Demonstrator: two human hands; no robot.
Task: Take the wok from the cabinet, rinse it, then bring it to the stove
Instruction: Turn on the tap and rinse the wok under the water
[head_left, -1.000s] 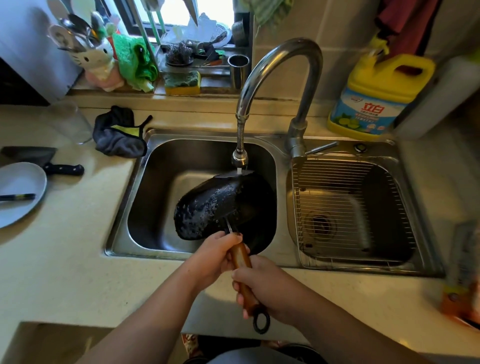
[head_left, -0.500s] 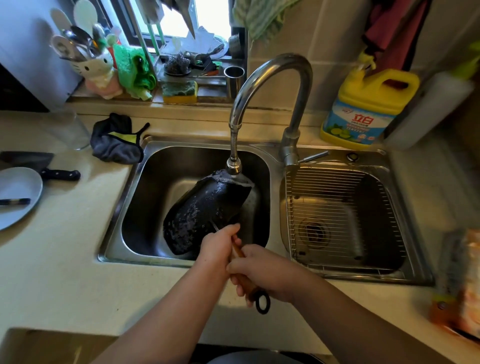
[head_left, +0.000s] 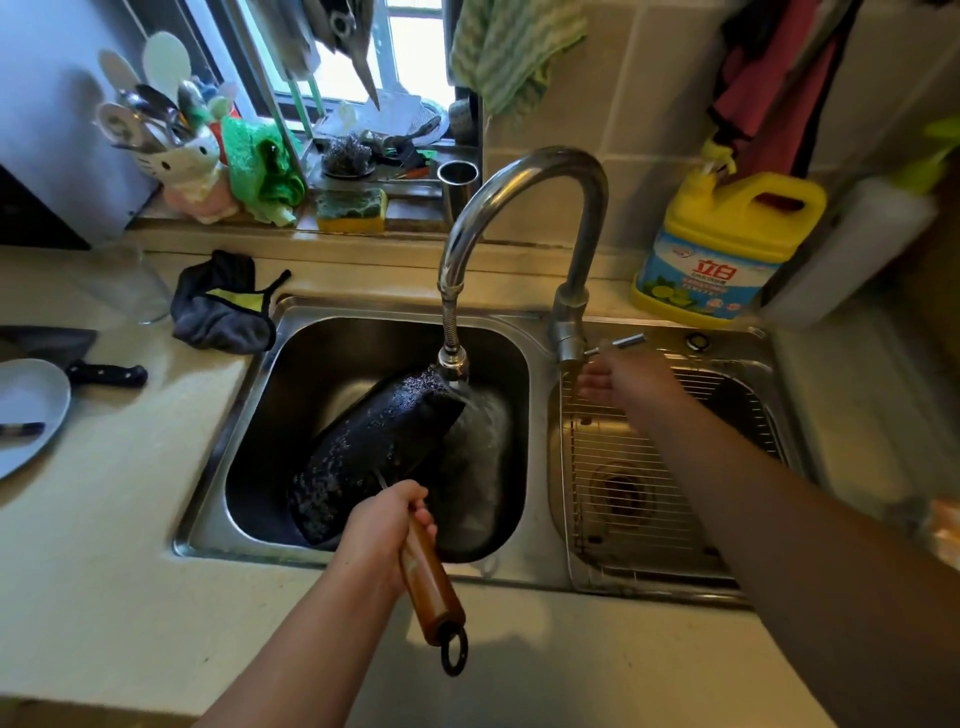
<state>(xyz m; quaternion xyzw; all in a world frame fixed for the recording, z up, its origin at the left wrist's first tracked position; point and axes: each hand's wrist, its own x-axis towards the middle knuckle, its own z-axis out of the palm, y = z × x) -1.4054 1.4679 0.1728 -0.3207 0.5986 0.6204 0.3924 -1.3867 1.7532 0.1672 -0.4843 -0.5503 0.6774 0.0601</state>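
The black wok (head_left: 374, 452) stands tilted on its side in the left sink basin (head_left: 291, 395), its wet outer side facing me. My left hand (head_left: 384, 530) grips its brown wooden handle (head_left: 431, 582), which ends in a black ring. Water runs from the faucet spout (head_left: 453, 364) just past the wok's upper rim into the basin. My right hand (head_left: 623, 379) reaches over the right basin to the faucet lever (head_left: 621, 344), fingers apart just under it; whether it touches the lever is unclear.
A wire rack (head_left: 670, 467) fills the right basin. A yellow detergent jug (head_left: 727, 249) stands behind it. On the left counter lie a dark cloth (head_left: 223, 306), a knife (head_left: 104, 371) and a grey plate (head_left: 26, 410). A sponge (head_left: 352, 210) and utensil holder (head_left: 176, 161) sit on the windowsill.
My right hand has left the wok handle and moved up right to the faucet lever. Water now flows from the spout. My left hand alone holds the wok.
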